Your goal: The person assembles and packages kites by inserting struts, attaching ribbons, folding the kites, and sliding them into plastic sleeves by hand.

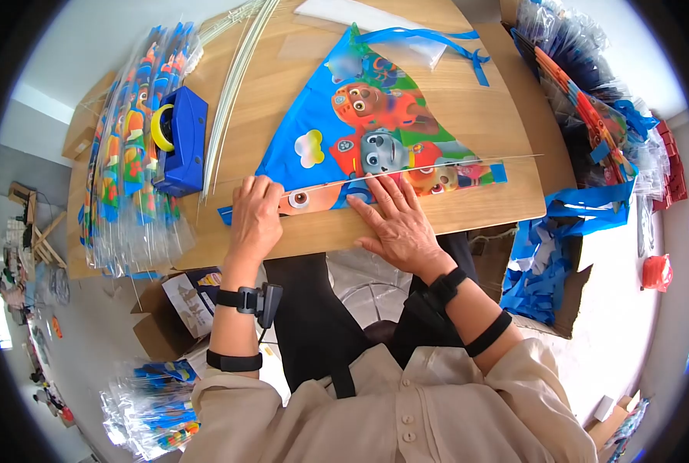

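A triangular kite (306, 127) with printed cartoon dogs on blue and green lies on the wooden table, its point away from me. A thin pale rod (510, 159) runs across its near edge and sticks out past the right corner. My left hand (253, 224) is closed on the rod near the kite's left corner; its fingertips are partly hidden. Spread and flat, my right hand (401, 224) rests on the near edge of the kite, its fingertips at the rod. Blue ribbon tails (445, 35) trail from the kite's far point.
A blue tape dispenser (186, 143) and a bundle of packed kites (134, 147) stand on the left of the table (506, 100). Several loose rods (240, 73) lie beside them. At the right, a cardboard box (580, 305) holds blue strips, with more bagged kites (584, 108) above.
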Tool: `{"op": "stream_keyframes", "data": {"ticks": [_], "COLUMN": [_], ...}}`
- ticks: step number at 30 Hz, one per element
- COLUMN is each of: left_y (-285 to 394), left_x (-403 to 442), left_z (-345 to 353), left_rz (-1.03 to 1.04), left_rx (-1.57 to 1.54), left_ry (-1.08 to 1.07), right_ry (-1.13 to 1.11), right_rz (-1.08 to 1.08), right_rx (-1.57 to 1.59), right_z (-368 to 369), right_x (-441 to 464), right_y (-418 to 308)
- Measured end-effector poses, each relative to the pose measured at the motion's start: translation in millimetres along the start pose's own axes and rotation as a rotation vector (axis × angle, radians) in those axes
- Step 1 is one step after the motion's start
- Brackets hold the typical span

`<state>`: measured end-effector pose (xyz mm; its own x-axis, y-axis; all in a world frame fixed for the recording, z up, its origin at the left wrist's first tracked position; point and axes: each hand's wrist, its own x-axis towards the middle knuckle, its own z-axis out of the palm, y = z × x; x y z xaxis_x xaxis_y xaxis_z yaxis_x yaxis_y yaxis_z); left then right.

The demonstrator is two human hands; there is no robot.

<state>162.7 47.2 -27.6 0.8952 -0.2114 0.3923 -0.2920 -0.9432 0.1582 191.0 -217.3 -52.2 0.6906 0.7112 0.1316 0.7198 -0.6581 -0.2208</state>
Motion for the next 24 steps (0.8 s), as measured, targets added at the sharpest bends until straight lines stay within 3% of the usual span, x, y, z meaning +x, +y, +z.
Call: {"op": "stream_keyframes", "data": {"ticks": [8, 15, 18, 20, 24], "left_y": [52.1, 49.8, 37.5, 35.2, 34.4], "left_x": [45.7, 58.9, 73.7, 83.4, 83.9], "left_z": [48.6, 53.6, 54.7, 51.9, 59.5], "left_rz": [0.020, -0.049, 0.004, 0.154, 0.068], "left_rx": [-0.166, -0.104, -0.095, -0.062, -0.235], "left_ry": [0.071, 0.006, -0.091, -0.151, -0.131], "right_ry": [0.055, 0.055, 0.059, 0.050, 0.026], "right_rz": [-0.002, -0.018, -0.021, -0.007, -0.004], "right_rx": [0.008, 0.035, 0.018, 0.007, -0.009], "right_z": [1.7, -0.2, 1.9, 1.8, 1.0], "right_x": [0.3, 2.2, 1.5, 0.4, 0.3], "right_y": [-1.4, -1.8, -1.4, -0.9, -0.6]}}
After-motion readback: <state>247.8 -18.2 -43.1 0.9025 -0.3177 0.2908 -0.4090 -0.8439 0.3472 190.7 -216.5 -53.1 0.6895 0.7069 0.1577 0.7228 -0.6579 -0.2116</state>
